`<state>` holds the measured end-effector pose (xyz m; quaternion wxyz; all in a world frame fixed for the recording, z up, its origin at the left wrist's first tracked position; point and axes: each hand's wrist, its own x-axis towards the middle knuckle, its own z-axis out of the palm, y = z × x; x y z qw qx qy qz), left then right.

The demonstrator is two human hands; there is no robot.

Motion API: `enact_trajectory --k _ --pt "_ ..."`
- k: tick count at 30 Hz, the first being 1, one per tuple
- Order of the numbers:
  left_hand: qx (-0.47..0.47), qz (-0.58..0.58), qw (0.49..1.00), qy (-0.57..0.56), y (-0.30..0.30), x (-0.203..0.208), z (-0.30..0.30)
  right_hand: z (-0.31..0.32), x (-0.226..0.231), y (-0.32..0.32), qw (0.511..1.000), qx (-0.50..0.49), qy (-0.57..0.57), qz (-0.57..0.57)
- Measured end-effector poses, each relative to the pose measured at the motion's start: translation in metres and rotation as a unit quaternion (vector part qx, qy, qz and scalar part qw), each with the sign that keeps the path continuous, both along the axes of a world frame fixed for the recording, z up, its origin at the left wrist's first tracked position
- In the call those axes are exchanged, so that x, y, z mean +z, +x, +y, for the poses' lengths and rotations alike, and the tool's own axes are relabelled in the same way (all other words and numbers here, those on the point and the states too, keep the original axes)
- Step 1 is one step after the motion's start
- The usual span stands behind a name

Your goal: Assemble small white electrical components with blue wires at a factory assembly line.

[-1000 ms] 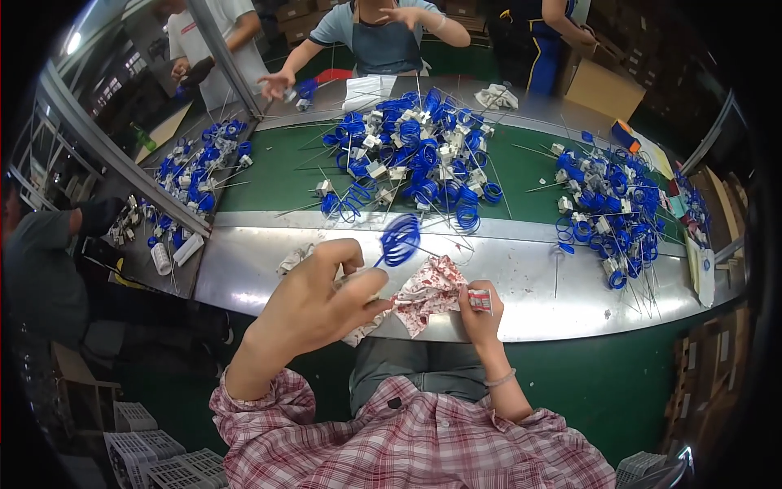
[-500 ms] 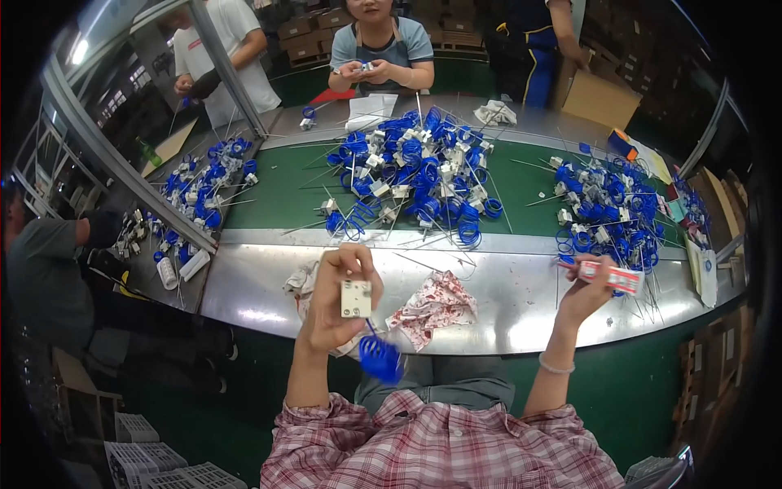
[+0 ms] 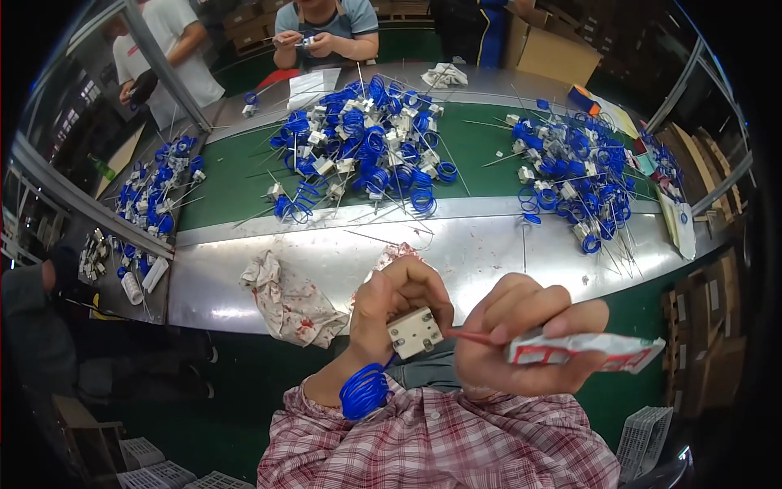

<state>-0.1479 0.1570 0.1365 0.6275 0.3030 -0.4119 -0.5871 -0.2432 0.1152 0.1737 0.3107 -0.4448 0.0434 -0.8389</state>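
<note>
Your left hand (image 3: 377, 314) grips the cream block (image 3: 415, 334) at lower centre, your right hand (image 3: 525, 316) the tube (image 3: 617, 352); this block seems unfinished.

Lettering and marks, none legible. White tube (image 3: 607, 349), foreground: red-and-white print along its side — blurred beyond reading. White shirt (image 3: 155, 41) of a standing co-worker, upper left: a short strip of red print on the front, too small to make out. Pale packet (image 3: 676, 231) at the right end of the metal surface (image 3: 213, 285): a small blue mark — its detail indistinct.
</note>
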Motion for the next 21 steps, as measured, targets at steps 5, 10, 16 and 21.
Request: enact_trajectory --k 5,10,16,21 --pt "-0.033 0.029 0.999 0.019 -0.009 0.003 0.000 0.002 -0.008 -0.002 1.000 -0.002 -0.024 -0.005" --pt "-0.046 0.015 0.998 0.029 -0.009 0.005 -0.003 0.000 -0.010 -0.002 0.998 0.042 -0.042 -0.021" --pt "-0.035 -0.009 0.998 0.052 -0.012 0.011 -0.003 0.001 -0.012 -0.005 0.997 0.070 -0.035 0.020" --pt "-0.036 -0.032 0.997 0.052 -0.011 0.015 -0.004 0.000 -0.015 -0.016 0.988 0.134 -0.055 0.054"
